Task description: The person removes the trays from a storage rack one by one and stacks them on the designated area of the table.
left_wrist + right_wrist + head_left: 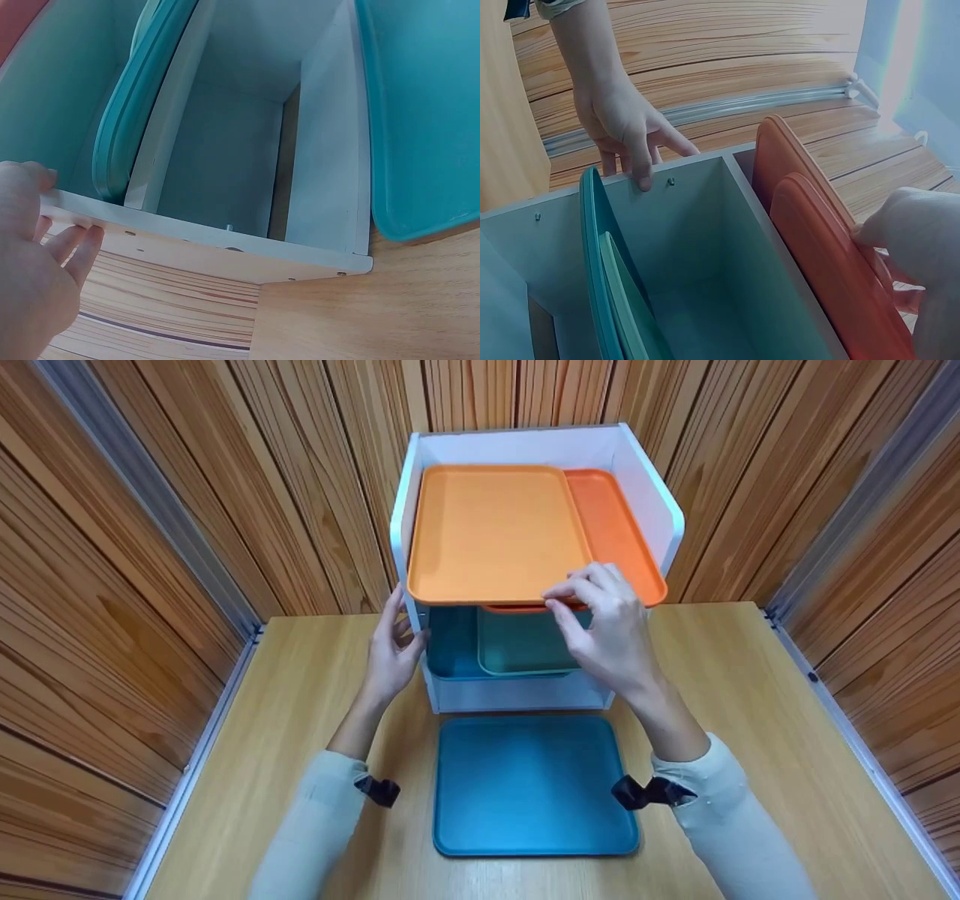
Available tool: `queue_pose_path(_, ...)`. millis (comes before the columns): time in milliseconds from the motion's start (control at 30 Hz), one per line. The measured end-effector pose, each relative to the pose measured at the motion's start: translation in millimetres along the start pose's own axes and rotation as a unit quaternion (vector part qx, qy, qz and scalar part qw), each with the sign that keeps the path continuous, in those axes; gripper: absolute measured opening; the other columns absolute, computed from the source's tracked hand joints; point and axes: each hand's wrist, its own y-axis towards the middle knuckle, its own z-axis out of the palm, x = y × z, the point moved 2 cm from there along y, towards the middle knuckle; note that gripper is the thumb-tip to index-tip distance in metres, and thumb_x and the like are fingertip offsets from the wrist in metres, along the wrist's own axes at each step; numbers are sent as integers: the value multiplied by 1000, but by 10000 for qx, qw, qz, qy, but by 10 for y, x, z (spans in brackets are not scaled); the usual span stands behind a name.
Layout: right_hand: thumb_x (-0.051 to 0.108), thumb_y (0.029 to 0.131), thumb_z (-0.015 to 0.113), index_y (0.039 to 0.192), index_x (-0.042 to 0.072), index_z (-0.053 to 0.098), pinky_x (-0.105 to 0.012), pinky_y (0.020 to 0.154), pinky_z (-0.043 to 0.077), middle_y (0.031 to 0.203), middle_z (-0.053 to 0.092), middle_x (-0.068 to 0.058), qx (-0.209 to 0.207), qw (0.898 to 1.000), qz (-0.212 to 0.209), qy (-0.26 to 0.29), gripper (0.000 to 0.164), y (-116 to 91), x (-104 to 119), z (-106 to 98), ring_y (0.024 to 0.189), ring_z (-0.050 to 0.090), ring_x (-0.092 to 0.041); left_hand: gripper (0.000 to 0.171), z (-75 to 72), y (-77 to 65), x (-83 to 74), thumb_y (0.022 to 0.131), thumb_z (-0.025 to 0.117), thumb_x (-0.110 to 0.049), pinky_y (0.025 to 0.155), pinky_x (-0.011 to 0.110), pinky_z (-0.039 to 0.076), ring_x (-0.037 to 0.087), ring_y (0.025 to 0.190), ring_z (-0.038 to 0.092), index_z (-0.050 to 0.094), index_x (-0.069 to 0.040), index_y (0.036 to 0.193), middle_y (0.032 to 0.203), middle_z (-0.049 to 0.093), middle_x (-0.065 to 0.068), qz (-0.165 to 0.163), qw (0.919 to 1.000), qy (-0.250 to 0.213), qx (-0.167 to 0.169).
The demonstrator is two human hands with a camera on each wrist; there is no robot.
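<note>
A white shelf unit (517, 695) stands against the back wall. On its top level a light orange tray (495, 536) overlaps a darker orange tray (616, 525), which shows along the right side. My right hand (613, 634) pinches the front edge of the light orange tray near its right corner, between thumb and fingers. My left hand (394, 649) grips the unit's left side panel, thumb on the inner side and fingers outside. Below, a green tray (525, 641) lies over a teal-blue tray (453, 637) on the middle level.
Another blue tray (534, 787) lies flat on the wooden table (750, 780) in front of the unit. The left wrist view shows the bottom compartment (221, 142) with nothing in it. Wood-patterned walls (127, 555) close in the back and both sides.
</note>
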Motion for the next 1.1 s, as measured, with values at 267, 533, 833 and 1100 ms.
queue_pose_path(267,4,102,79,106,-4,82,-69,127,45,126,64,-30,-172,9993,133,316,10,-27,-41,-68,150,53,-51,79,2,-2,-24,108,64,5,120,63,56,47,153,62,29,-8,178,168,53,26,-13,10000,-57,13)
queue_pose_path(533,3,101,80,105,-4,82,-69,127,49,132,61,-31,-381,9978,197,510,8,-120,-83,-165,155,51,-49,78,0,-2,-35,109,65,2,121,61,56,46,154,62,29,-10,178,167,53,24,36,10000,-26,-30)
queue_pose_path(833,12,98,87,111,-1,85,-61,116,55,140,64,-31,-332,9990,289,114,19,-180,-121,-199,137,59,-47,79,1,-2,-9,107,64,4,120,65,56,50,152,62,29,-6,177,164,55,27,165,9998,-77,-6)
queue_pose_path(1100,11,90,95,104,-4,82,-65,118,56,148,57,-32,-543,9952,808,51,24,-162,-136,-201,145,50,-46,79,11,-16,-14,108,65,1,121,61,56,45,154,62,29,-10,178,169,54,22,127,9998,-137,-29)
